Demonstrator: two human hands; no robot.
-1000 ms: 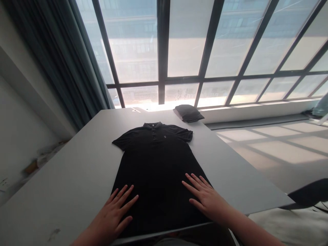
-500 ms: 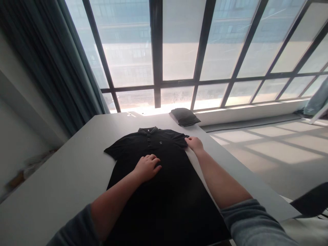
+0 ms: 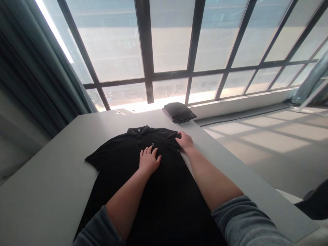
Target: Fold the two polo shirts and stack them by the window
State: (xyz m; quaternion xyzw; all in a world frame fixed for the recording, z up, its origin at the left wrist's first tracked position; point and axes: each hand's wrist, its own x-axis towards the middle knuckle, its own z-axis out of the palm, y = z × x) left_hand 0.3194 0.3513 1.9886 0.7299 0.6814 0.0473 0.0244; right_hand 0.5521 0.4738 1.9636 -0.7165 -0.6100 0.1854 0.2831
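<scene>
A black polo shirt [image 3: 120,164] lies face up and flat on the grey table [image 3: 51,184], collar toward the window. My left hand [image 3: 149,160] rests palm down on the shirt's chest just below the buttons, fingers stretched out. My right hand [image 3: 185,140] is at the shirt's right sleeve, fingers curled and pinching the sleeve's edge. Both forearms reach across the shirt's body.
A folded stack of dark clothes [image 3: 178,112] sits at the table's far edge by the window. A teal curtain [image 3: 30,78] hangs on the left. The table's right edge drops to a sunlit floor [image 3: 269,136].
Both hands moved from the shirt's hem up to its chest and right sleeve. In the last half second my left hand slid up near the buttons and flattened out.
</scene>
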